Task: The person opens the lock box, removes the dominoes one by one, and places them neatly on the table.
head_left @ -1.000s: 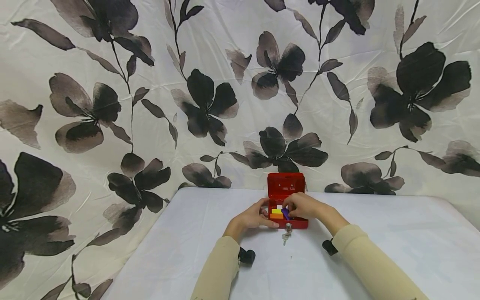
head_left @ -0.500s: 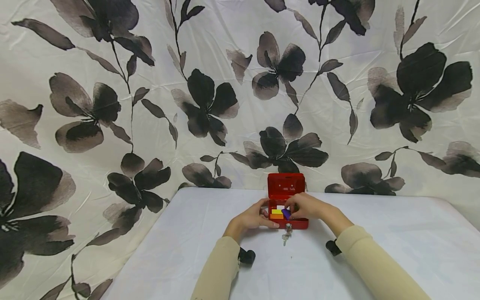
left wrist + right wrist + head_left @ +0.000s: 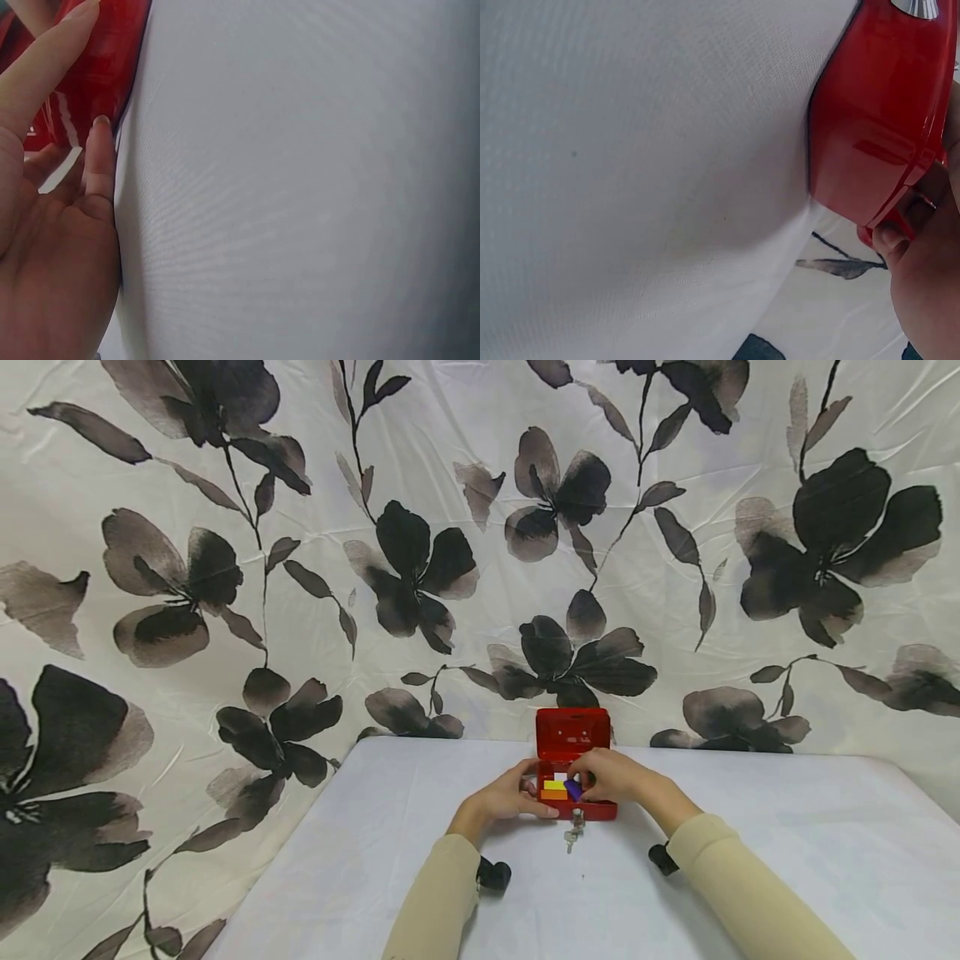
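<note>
A small red cash box (image 3: 600,811) stands on the table with its lid (image 3: 573,727) raised at the back. My left hand (image 3: 498,797) holds its left front corner, thumb along the front; in the left wrist view the fingers (image 3: 99,161) lie against the red side. Over the box's right half, my right hand (image 3: 611,772) pinches a purple block (image 3: 573,790), which is tilted. Left of that block lie a yellow block (image 3: 554,785), an orange block (image 3: 554,794) and a white piece (image 3: 560,776). The right wrist view hides the pinching fingertips behind the box wall.
Keys (image 3: 570,839) hang from the lock at the box's front and lie over the white tabletop (image 3: 420,793). Behind the table's far edge hangs a floral cloth (image 3: 480,635). A dark wrist device (image 3: 493,874) shows below each forearm.
The purple block has turned between the right fingers and now leans at another angle. My right hand shifted slightly right, then slightly back. The left hand and the box stay put.
</note>
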A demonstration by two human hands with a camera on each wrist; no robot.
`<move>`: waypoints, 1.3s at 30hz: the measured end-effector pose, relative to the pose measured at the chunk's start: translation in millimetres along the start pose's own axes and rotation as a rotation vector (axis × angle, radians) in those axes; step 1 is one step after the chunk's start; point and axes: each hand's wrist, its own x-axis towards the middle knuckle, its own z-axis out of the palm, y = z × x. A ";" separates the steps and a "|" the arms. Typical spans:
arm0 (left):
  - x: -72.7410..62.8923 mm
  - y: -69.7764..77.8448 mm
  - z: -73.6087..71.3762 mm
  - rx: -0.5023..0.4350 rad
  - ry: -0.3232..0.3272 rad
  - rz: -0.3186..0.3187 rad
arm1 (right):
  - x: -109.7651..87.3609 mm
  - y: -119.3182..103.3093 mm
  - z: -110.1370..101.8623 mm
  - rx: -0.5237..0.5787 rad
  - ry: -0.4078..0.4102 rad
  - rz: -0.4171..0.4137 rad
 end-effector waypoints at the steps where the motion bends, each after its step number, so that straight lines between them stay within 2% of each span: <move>1: -0.3 0.4 0.2 0.002 0.001 -0.001 | -0.4 0.2 0.3 -0.003 0.003 0.002; 6: 0.3 0.2 0.0 0.006 -0.002 0.004 | -2.3 1.1 0.4 0.001 0.013 -0.004; 19: 0.7 -0.8 -0.5 0.007 -0.016 0.021 | -13.2 4.6 -6.9 0.147 0.054 0.052; 23: -0.9 0.1 0.3 0.019 -0.011 0.021 | -19.3 3.5 -12.1 0.155 0.070 0.075; 29: -2.0 0.8 -0.7 0.026 0.003 0.002 | -25.3 7.1 -17.1 0.154 0.095 0.063; 39: 3.1 -3.5 -0.7 0.012 -0.005 0.022 | -40.7 16.7 -19.9 0.135 0.193 0.050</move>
